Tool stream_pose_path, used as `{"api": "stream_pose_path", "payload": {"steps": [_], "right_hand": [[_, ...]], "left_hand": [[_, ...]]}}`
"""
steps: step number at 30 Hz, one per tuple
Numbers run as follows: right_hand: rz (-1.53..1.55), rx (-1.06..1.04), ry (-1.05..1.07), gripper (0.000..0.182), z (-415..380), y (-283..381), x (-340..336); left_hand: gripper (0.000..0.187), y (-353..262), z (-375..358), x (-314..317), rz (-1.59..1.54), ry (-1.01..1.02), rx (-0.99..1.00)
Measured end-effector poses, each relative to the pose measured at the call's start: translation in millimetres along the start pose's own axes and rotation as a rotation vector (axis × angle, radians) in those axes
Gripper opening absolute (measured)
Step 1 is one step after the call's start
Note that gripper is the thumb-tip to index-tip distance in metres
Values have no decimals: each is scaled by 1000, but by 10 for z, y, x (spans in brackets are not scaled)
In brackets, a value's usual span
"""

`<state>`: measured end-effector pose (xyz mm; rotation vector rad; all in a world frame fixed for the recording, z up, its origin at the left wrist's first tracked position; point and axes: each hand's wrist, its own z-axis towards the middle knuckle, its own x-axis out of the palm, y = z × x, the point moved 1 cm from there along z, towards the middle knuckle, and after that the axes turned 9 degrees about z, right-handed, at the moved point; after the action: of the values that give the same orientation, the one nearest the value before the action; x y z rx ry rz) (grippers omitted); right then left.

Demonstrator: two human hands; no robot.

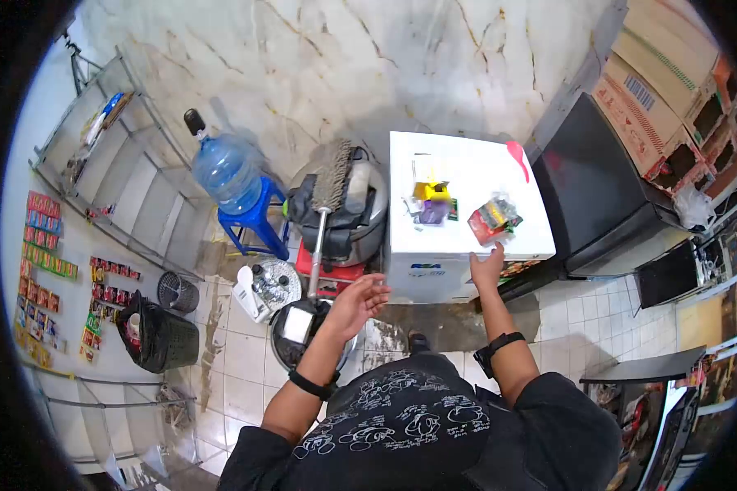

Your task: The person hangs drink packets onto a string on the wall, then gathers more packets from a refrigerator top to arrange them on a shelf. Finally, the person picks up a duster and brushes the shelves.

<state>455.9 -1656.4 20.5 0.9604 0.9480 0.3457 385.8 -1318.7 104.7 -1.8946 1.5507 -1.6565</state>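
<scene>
1. Nearest the camera, a dark shirt with white doodle print (401, 425) fills the lower middle of the view, and both bare forearms reach forward from it, each with a black band at the wrist.
2. Out in front, the left hand (356, 303) hangs in the air with its fingers loosely curled and apart, holding nothing. It is above the tiled floor, near a round metal pot (299, 331) and the handle of a mop (323, 204).
3. Further right, the right hand (487, 266) is open with fingers together, resting at the front edge of a white chest freezer (458, 172).
4. On the freezer lid, just beyond that hand, lies a red and green packet bundle (494, 219); a yellow and purple pile (431, 203) sits further left, and a pink scoop (517, 157) lies near the far right corner.
5. Well to the left, a blue water jug (225, 170) stands on a blue stool (256, 221).
</scene>
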Motion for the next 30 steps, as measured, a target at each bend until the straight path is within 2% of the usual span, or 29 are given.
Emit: {"api": "stream_pose_path", "payload": {"steps": [2, 3, 5, 6, 7, 8, 10, 11, 12, 14, 15, 16, 22, 24, 28, 30], "right_hand": [[-2, 81, -18, 60, 222, -212, -210], [18, 34, -72, 48, 317, -288, -300], [44, -8, -126, 50, 553, -502, -410], [72, -58, -178, 51, 642, -607, -477], [215, -44, -210, 50, 738, -609, -521], [302, -1, -140, 54, 793, -371, -677], [343, -129, 14, 65, 1014, -268, -826], [279, -226, 123, 71, 1122, -213, -895], [212, -321, 233, 77, 1214, -117, -966], [29, -410, 435, 89, 1357, 52, -1068], [-61, -439, 495, 90, 1407, 102, -1096], [-153, -468, 556, 91, 1445, 146, -1114], [-134, -503, 703, 91, 1630, 86, -951], [-123, -532, 744, 90, 1655, 55, -884], [-179, -546, 783, 91, 1675, -20, -784], [-110, -564, 810, 90, 1687, -73, -745]], "left_hand": [[34, 149, 408, 282, 100, 12, -16], [34, 207, 626, 425, 105, 9, -29], [35, 338, 1063, 714, 356, 30, -81], [35, 489, 1309, 792, 349, 26, -102], [46, 640, 1590, 835, 525, 32, 31], [58, 713, 1810, 933, 705, 41, 179], [86, 663, 1995, 1272, 1035, -96, 348], [104, 665, 2133, 1373, 1143, -130, 341], [104, 683, 2218, 1473, 1147, -128, 340], [111, 665, 2344, 1662, 1320, -241, 670], [120, 668, 2426, 1718, 1344, -242, 632], [120, 677, 2494, 1753, 1345, -239, 635], [123, 753, 2762, 1750, 1329, -277, 665], [119, 748, 2786, 1754, 1333, -330, 698], [112, 766, 2837, 1719, 1304, -346, 577], [108, 869, 2897, 1664, 1108, -343, 723]]}}
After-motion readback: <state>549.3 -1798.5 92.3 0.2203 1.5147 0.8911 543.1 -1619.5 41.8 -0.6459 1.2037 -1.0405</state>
